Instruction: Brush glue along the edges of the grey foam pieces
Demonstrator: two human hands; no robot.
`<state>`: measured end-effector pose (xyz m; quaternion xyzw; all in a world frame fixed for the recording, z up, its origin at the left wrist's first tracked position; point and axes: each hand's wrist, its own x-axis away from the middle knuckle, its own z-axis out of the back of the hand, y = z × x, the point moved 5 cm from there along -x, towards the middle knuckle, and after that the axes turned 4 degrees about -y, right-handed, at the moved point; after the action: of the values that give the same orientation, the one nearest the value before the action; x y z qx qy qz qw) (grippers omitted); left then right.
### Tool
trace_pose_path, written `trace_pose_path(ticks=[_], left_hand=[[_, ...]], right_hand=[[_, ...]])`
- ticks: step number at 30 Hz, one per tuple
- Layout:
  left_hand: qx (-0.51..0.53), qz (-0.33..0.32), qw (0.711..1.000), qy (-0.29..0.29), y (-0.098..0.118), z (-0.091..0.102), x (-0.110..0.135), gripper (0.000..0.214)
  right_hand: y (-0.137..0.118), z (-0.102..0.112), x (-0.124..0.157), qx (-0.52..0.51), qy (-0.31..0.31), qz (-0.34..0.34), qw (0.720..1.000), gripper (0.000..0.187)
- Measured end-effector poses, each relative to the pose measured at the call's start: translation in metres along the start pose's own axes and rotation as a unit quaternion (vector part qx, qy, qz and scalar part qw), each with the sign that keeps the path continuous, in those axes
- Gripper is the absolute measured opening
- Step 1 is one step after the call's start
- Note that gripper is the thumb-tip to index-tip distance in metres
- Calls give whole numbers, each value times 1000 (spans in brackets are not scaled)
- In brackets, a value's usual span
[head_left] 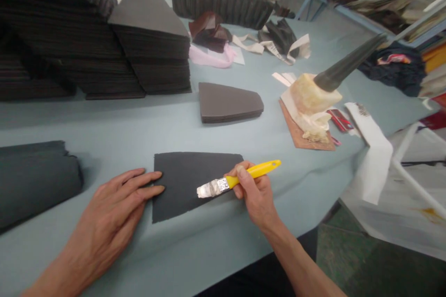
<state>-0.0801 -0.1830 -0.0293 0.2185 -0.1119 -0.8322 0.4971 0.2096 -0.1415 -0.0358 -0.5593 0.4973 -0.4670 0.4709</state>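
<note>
A dark, flat tapered piece (181,181) lies on the pale blue-green table, its wide end to the left. My left hand (118,209) rests flat, fingers stretched out, with two fingertips on the piece's left edge. Between the thumb and fingers of my right hand (254,192) is a paintbrush (256,170) with a yellow handle. Its bristles (207,189), coated whitish, point left over the piece; whether they touch it I cannot tell. Behind it lies a short stack of similar grey-brown tapered pieces (230,100).
Tall stacks of dark panels (149,51) stand at the back left. A dark folded bundle (38,176) lies at the left. On the right, a glue-crusted block-shaped container (310,95) with a dark handle-like rod sits on a brown board (296,132). A white strip (374,148) hangs over the table's right edge.
</note>
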Motion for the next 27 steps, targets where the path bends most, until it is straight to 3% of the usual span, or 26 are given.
trace_pose_path(ticks=[8, 27], left_hand=[[-35, -6, 999, -34, 2, 1, 0, 39], [-13, -17, 999, -42, 3, 4, -5, 35]], right_hand=[[6, 8, 1, -19, 24, 8, 999, 46], [1, 20, -14, -147, 60, -26, 987, 47]])
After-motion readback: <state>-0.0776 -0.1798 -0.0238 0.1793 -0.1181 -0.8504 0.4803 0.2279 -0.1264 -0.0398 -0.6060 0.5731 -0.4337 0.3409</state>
